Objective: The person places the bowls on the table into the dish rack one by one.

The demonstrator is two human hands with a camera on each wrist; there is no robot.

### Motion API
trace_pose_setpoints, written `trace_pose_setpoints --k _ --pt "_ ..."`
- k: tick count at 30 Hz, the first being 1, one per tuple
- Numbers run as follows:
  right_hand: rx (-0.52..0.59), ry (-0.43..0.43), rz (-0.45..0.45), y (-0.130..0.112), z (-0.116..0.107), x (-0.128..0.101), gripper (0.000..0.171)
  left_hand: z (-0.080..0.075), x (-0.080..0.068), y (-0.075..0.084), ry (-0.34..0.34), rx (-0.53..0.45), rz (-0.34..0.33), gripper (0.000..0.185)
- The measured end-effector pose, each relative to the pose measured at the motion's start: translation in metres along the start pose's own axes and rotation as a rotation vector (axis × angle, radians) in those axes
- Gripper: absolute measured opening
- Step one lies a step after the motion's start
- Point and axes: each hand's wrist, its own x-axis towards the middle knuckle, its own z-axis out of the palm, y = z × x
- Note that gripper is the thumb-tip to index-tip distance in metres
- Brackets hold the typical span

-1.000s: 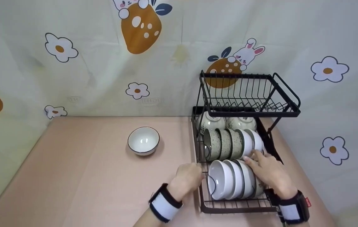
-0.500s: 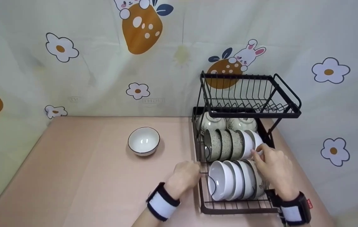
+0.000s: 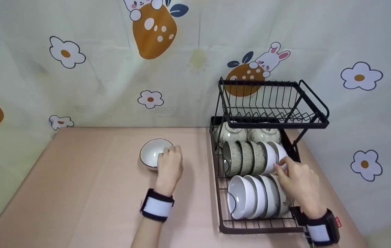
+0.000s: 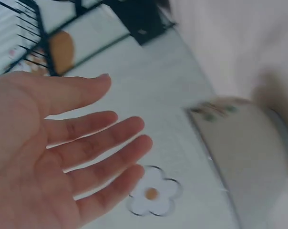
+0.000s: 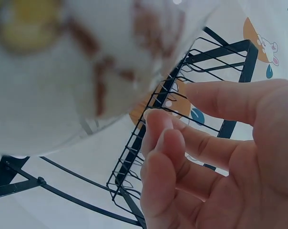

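Note:
A white dark-rimmed bowl point(image 3: 150, 155) stands upright on the pink table point(image 3: 95, 193). My left hand point(image 3: 170, 155) lies over its right rim; in the left wrist view this hand point(image 4: 87, 138) is flat with straight fingers beside the bowl point(image 4: 244, 157), holding nothing. My right hand point(image 3: 286, 168) is in the lower tier of the black wire rack point(image 3: 223, 227), its fingertips against the rightmost white bowl point(image 3: 279, 155) of the middle row. The right wrist view shows bent fingers point(image 5: 163, 143) beside a brown-patterned bowl point(image 5: 87, 62), with only rack wire in the gap to the thumb.
The rack's lower tier holds a front row of white bowls point(image 3: 247, 196), a middle row of speckled bowls point(image 3: 243, 156) and two bowls at the back point(image 3: 229, 132). Its upper tier point(image 3: 274, 120) is bare. A flowered curtain point(image 3: 112, 69) backs the table.
My left hand has left the rack's front left edge and gone left and back to the bowl on the table. My right hand went from the front row to the middle row, then stayed.

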Motion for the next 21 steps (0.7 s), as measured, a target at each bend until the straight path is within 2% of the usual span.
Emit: trace_pose_setpoints --k 6,11,15,21 --pt "-0.019 0.012 -0.014 0.002 0.001 0.0 0.013 0.009 0.003 -0.014 -0.126 -0.032 -0.12 0.016" --pt "-0.027 0.01 -0.033 0.002 0.002 -0.001 0.015 0.014 0.003 -0.02 -0.193 -0.05 -0.145 0.008" --pt "-0.028 0.005 -0.041 0.001 0.003 -0.001 0.016 0.018 0.003 -0.024 -0.188 -0.031 -0.133 0.009" --pt "-0.031 -0.022 -0.057 0.001 0.004 -0.001 0.017 0.023 0.002 -0.03 -0.139 -0.015 -0.123 0.01"
